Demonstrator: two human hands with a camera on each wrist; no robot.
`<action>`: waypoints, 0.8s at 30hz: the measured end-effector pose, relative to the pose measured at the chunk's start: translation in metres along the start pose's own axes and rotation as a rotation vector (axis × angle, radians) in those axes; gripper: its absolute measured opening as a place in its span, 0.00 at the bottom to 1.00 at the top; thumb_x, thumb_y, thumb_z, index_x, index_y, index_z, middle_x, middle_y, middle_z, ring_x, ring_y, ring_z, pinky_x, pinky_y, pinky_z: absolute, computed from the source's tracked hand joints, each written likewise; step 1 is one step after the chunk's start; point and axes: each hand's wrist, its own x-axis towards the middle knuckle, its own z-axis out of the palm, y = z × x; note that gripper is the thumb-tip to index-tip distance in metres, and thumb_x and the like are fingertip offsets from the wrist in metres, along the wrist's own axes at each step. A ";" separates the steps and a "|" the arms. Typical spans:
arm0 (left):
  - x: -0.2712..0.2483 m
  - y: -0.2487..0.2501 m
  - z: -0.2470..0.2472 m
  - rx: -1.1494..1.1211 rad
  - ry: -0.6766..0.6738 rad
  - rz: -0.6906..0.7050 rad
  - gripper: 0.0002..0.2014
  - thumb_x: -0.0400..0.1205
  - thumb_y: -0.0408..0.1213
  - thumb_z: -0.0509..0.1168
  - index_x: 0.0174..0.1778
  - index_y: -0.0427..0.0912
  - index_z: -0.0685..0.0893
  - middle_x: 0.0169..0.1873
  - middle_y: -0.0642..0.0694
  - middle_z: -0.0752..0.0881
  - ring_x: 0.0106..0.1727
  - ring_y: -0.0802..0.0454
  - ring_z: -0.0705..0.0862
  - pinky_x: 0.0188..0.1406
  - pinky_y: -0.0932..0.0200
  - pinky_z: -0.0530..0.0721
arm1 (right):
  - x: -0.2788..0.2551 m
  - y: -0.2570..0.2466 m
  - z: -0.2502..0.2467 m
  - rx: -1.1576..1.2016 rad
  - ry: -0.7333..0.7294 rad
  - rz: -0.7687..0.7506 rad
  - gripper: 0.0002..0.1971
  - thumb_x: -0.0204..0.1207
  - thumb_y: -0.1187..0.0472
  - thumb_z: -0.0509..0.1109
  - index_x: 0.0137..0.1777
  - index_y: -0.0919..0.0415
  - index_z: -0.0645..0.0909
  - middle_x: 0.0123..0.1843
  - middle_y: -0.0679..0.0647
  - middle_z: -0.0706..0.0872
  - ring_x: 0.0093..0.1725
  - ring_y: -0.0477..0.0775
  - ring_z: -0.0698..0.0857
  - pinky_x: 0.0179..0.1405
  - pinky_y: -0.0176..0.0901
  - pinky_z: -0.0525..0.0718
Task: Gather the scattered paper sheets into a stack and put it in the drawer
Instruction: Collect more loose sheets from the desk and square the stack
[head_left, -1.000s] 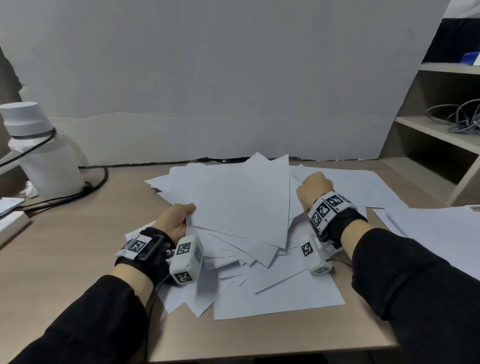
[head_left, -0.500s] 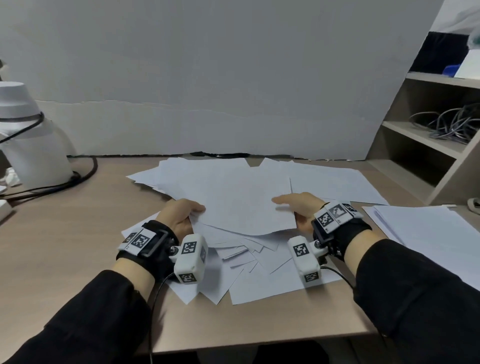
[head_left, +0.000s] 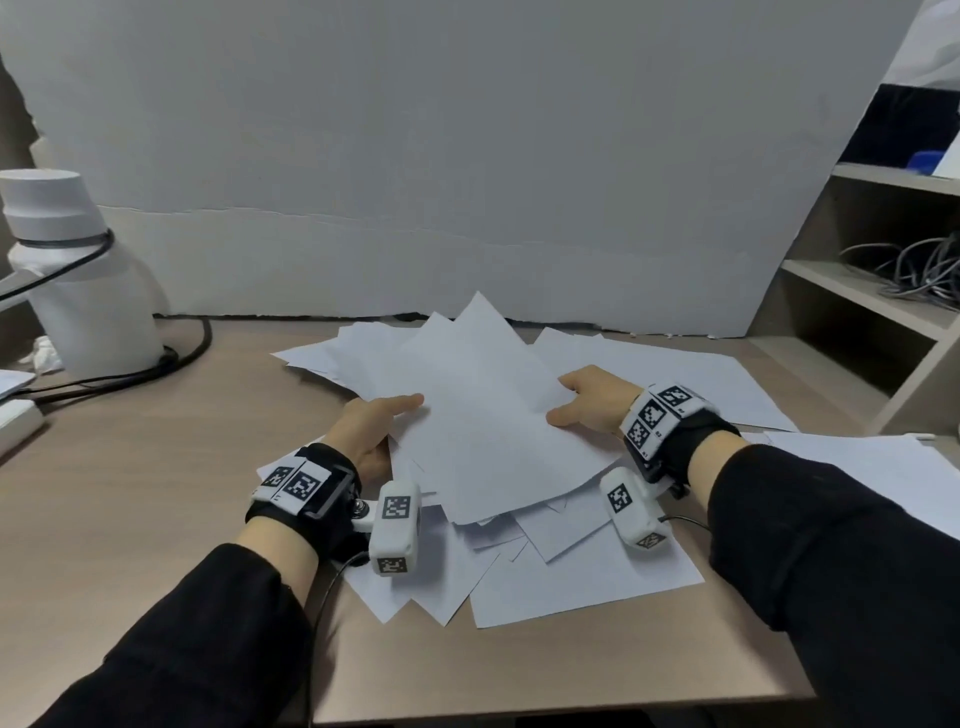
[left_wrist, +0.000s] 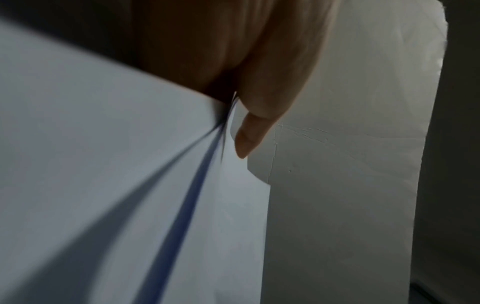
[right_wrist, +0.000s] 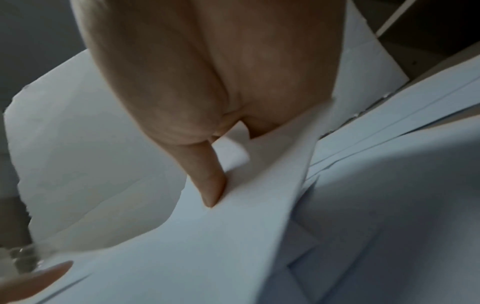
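Head view: left hand and right hand each pinch the bundle of sheets, now tilted up off the counter rather than flat. Loose sheets remain beneath; gathering unfinished.

Left hand thumb up, pinching from left; right hand thumb on top, pinching from right; black-sleeved forearms converging.
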 end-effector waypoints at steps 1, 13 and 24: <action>0.002 -0.001 0.001 0.016 0.024 0.029 0.17 0.83 0.22 0.67 0.68 0.24 0.80 0.53 0.29 0.89 0.42 0.34 0.92 0.34 0.42 0.91 | 0.002 -0.004 0.002 -0.031 0.003 -0.018 0.15 0.75 0.63 0.74 0.61 0.63 0.85 0.57 0.55 0.89 0.53 0.55 0.87 0.56 0.43 0.82; 0.000 0.023 -0.018 0.092 0.092 0.253 0.17 0.79 0.12 0.63 0.60 0.32 0.83 0.49 0.35 0.91 0.45 0.39 0.91 0.36 0.49 0.91 | 0.035 0.007 -0.012 -0.026 0.101 0.221 0.27 0.79 0.43 0.70 0.65 0.67 0.82 0.52 0.59 0.83 0.46 0.58 0.82 0.43 0.44 0.79; 0.007 0.026 -0.039 0.097 0.113 -0.050 0.15 0.79 0.20 0.62 0.62 0.30 0.77 0.52 0.30 0.86 0.38 0.34 0.88 0.33 0.40 0.90 | 0.033 -0.002 0.002 0.297 -0.060 0.197 0.11 0.79 0.65 0.71 0.58 0.70 0.86 0.55 0.63 0.90 0.56 0.65 0.89 0.58 0.66 0.87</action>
